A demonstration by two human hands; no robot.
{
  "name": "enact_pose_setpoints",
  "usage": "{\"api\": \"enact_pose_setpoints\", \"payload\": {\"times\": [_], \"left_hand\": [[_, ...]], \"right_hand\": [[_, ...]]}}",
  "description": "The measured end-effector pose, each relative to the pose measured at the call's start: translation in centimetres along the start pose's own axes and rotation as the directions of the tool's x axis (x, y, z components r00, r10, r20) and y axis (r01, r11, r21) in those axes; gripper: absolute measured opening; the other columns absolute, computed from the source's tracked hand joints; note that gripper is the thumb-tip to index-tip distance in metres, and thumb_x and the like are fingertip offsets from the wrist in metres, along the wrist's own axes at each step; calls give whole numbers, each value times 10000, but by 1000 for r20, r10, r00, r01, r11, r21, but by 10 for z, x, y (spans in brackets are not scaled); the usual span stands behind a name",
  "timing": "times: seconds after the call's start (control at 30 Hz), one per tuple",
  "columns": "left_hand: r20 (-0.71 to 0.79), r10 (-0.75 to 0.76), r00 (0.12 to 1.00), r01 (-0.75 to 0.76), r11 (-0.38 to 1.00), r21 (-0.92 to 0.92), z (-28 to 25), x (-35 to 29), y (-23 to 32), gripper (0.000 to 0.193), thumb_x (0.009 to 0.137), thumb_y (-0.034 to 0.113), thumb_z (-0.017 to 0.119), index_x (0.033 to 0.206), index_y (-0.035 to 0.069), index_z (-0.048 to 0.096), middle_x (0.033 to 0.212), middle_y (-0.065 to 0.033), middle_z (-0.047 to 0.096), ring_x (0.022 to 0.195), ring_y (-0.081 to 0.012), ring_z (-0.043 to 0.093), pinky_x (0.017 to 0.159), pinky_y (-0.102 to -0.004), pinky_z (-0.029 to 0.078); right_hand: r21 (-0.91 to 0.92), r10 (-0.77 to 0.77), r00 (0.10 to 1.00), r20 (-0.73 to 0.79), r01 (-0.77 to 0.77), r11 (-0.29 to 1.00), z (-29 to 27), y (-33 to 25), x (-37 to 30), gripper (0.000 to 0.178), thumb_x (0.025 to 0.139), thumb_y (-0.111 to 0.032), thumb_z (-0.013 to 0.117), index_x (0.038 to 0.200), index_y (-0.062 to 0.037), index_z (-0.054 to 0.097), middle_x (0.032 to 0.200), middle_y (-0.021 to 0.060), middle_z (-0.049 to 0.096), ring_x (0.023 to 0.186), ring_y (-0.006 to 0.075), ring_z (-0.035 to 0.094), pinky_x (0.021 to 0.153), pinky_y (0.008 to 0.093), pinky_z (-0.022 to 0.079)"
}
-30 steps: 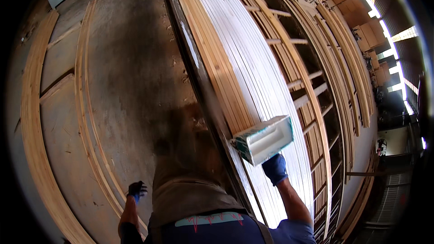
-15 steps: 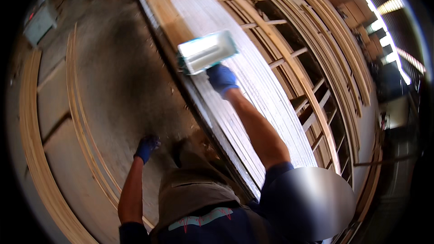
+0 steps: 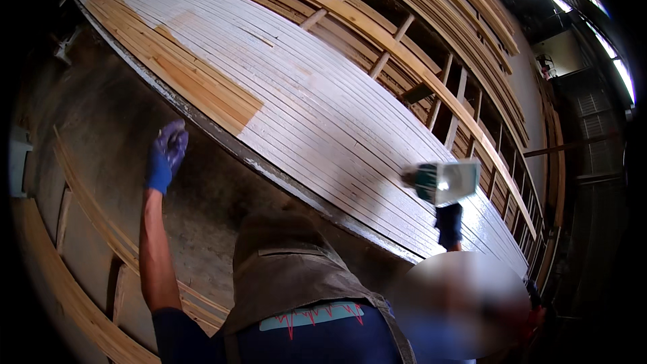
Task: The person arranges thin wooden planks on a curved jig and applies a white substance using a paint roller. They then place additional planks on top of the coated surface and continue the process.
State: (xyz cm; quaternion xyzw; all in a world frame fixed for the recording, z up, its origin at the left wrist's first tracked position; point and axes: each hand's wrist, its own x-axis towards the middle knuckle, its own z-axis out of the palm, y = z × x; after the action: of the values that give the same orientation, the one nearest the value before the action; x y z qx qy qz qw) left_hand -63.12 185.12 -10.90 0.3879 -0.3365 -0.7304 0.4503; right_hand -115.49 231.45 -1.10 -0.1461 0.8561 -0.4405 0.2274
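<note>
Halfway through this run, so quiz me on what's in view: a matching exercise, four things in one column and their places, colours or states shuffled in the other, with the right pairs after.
Things
1. Left hand
2. Right hand
3. Bare wood patch
4. Box-shaped container

Places, colours, states
A. Tan, bordered by white-coated boards
B. White and green
C. Gloved, out to the side over the dark floor
D. Gloved, holding the thing in row 4

Right pairs: 1-C, 2-D, 3-A, 4-B
</note>
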Motion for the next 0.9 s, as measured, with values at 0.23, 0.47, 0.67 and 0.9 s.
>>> {"api": "enact_pose_setpoints", "payload": {"times": [0.23,0.47,0.67,0.9], "left_hand": [[371,451,812,-422,13,907,43,74,18,457,826,263,683,1185,8,563,1169,-206,602,1088,-338,578,950,-369,456],[451,511,732,-511,-26,859,31,74,15,503,779,276,741,1155,-11,572,1169,-215,589,1096,-354,563,959,-385,450],[489,470,735,-525,-63,849,34,72,29,520,771,282,741,1165,-13,570,1208,-210,566,1133,-345,542,975,-394,440],[480,369,796,-498,-51,866,20,68,32,629,757,401,678,1214,-15,563,1336,-212,461,1204,-366,447,1012,-474,349]], "right_hand": [[-316,182,961,-207,-242,917,-49,51,-15,264,873,-301,619,751,-69,587,453,-3,424,324,116,418,294,291,334],[-491,-408,858,313,514,703,108,-33,54,183,850,-217,616,891,-47,671,620,148,640,641,328,653,603,380,500],[-616,-374,686,625,727,304,346,-228,106,235,810,-292,605,854,-69,664,728,203,655,727,394,646,650,495,505],[-282,-606,354,713,935,214,613,-381,115,152,803,-175,567,869,-55,631,796,230,645,772,420,629,665,503,494]]}}
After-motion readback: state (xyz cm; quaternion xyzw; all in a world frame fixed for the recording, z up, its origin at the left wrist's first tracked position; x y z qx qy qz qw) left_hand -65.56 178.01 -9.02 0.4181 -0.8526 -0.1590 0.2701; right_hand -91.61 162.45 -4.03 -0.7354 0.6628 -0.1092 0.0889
